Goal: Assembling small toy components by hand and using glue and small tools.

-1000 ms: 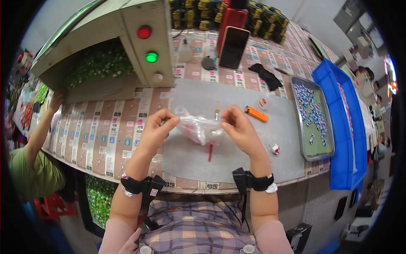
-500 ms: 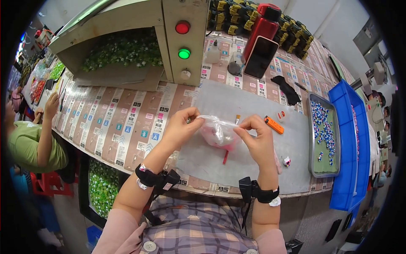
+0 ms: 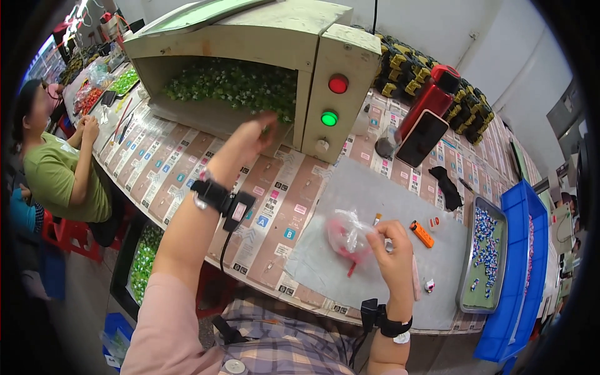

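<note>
My right hand (image 3: 395,247) pinches the edge of a clear plastic bag (image 3: 345,232) with something pink-red inside, low over the grey mat (image 3: 319,256). A thin red strip (image 3: 351,269) sticks out below the bag. My left hand (image 3: 250,139) is off the bag, stretched out in front of the opening of a beige metal box (image 3: 342,56). Its fingers are smeared by motion, so what they do is unclear. Inside the box lies a heap of small green and white pieces (image 3: 231,87).
An orange cutter or lighter-like tool (image 3: 422,234), a small figure (image 3: 429,285) and a black cloth (image 3: 446,187) lie to the right. Beyond stand a phone (image 3: 422,139) and a red bottle (image 3: 428,100). A metal tray (image 3: 467,301) sits beside blue bins (image 3: 504,325). Another person (image 3: 59,162) sits at left.
My left hand has let go of the bag and moved forward and left to the box opening. My right hand still holds the bag. The view has turned left.
</note>
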Motion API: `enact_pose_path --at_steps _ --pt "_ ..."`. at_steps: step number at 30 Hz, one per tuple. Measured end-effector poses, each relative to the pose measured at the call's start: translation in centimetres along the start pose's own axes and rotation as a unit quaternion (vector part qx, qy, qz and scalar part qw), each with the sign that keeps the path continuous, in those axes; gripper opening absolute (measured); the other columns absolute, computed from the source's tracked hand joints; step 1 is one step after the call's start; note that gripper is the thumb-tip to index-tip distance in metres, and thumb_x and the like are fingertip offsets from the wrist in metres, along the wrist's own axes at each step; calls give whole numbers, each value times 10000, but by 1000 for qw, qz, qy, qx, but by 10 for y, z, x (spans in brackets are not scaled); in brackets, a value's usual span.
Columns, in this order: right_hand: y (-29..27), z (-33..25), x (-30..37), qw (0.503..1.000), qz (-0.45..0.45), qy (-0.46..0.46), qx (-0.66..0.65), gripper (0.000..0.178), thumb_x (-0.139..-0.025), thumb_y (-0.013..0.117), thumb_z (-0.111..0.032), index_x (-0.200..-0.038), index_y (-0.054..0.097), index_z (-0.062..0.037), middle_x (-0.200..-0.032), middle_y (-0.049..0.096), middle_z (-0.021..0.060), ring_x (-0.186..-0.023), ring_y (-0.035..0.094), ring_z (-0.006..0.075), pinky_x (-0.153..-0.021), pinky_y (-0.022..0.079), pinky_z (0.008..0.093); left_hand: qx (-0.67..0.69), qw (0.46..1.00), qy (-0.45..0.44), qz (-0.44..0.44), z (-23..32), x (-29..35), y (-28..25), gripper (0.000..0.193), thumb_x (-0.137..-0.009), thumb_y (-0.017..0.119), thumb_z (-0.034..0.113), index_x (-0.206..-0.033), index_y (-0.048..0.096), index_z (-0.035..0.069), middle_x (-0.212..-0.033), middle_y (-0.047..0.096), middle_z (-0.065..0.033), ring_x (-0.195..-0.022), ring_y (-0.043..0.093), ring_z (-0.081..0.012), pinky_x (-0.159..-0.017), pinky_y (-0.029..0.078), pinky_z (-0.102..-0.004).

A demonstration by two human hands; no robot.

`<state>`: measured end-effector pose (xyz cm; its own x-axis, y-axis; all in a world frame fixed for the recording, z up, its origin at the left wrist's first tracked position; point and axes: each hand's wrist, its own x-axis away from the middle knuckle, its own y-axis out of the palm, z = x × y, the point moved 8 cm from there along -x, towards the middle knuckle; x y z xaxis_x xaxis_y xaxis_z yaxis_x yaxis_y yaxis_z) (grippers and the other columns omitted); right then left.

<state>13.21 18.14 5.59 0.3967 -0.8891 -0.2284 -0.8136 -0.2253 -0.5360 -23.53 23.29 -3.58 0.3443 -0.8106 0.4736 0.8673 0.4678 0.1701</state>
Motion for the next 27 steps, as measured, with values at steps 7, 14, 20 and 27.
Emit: enact_pose_path --at_steps 7,14,20,27 --pt "4 -16 -14 999 23 -34 0 139 -713 652 -105 -778 582 -4 -851 561 94 -855 522 244 -744 408 323 -134 953 272 25 50 54 40 440 -813 598 267 -1177 483 47 -1149 487 -54 -1010 453 -120 -781 409 -274" --pt "8 -20 -8 997 11 -61 -46 114 -696 644 -66 -791 603 -16 -907 584 80 -899 521 242 -799 402 319 -344 818 420 -191 -10 188 163 148 -792 589 51 -933 606 12 -805 564 4 -755 530 -85 -650 420 -206" --pt "-14 -24 16 992 -48 -94 -72 99 -671 654 -38 -757 607 -36 -933 610 48 -930 513 222 -838 386 343 -139 943 200 -225 -47 149 142 140 -769 593 91 -863 593 -13 -688 556 -28 -595 508 -91 -570 411 -238" --pt "2 -72 41 972 -145 -185 5 120 -656 683 -91 -696 573 -65 -933 626 33 -871 518 230 -785 387 331 -264 915 298 -70 -30 156 138 145 -801 600 164 -790 576 21 -688 528 13 -616 494 -76 -563 385 -201"
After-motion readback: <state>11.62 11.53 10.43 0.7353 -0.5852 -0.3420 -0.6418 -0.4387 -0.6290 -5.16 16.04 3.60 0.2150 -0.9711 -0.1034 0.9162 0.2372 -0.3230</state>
